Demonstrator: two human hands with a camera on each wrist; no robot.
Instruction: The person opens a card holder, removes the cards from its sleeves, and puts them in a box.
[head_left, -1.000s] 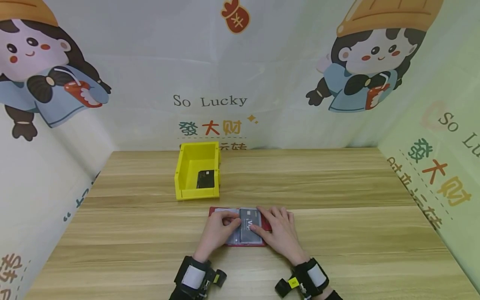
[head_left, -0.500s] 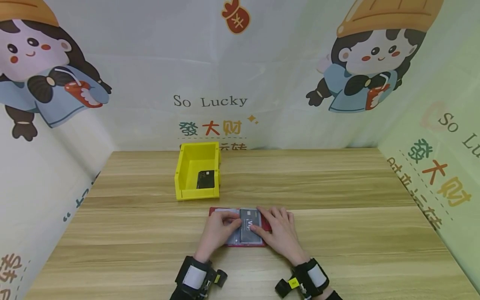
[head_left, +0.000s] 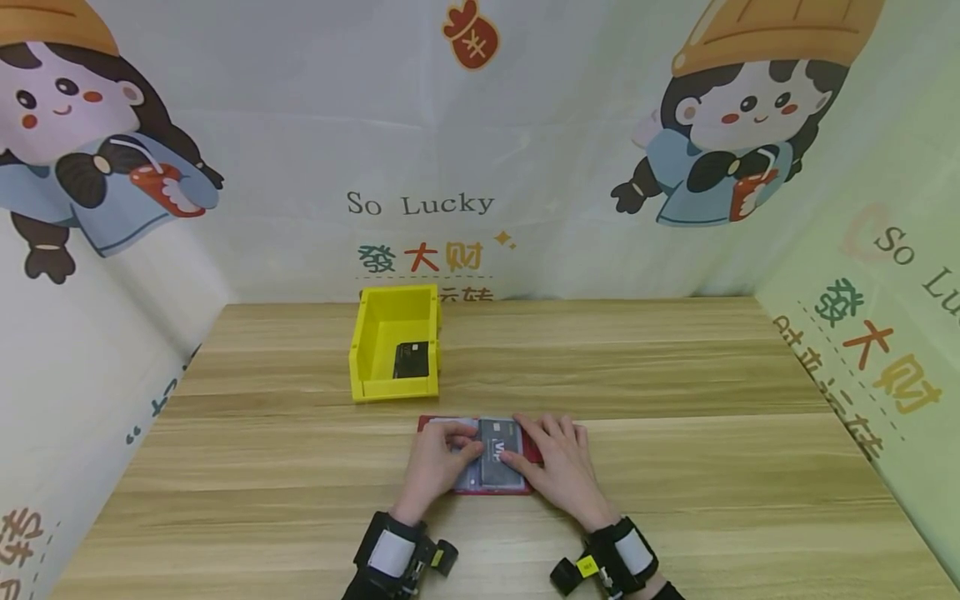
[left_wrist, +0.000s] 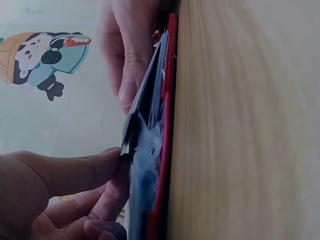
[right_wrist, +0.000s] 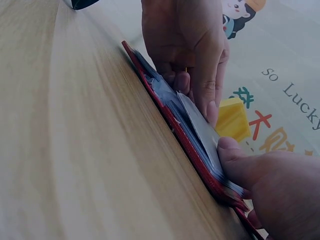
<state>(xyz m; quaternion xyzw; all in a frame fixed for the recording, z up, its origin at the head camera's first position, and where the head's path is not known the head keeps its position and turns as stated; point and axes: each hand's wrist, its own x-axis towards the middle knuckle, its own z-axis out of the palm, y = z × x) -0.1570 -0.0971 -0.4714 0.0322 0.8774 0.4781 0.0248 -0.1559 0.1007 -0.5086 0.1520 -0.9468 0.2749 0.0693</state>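
Observation:
A red card holder (head_left: 474, 492) lies open on the table, its clear plastic sleeves (right_wrist: 161, 90) stacked between the covers. Over its right-hand page is a dark grey card (head_left: 498, 471) with pale lettering. My left hand (head_left: 437, 458) pinches the card's left edge between thumb and forefinger; in the left wrist view that edge stands lifted off the sleeves. My right hand (head_left: 558, 467) lies across the holder's right side, fingers extended, with its thumb (right_wrist: 230, 150) pressing on the card. Part of the right cover is hidden beneath this hand.
Behind the holder, slightly left, stands a yellow bin (head_left: 357, 367) with a black card (head_left: 412, 360) lying inside. The wooden table (head_left: 675, 367) meets a printed cloth backdrop (head_left: 555, 167) at the back and sides.
Both hands keep nearly the same place and grip on the card and holder. The left wrist has shifted very slightly to the right.

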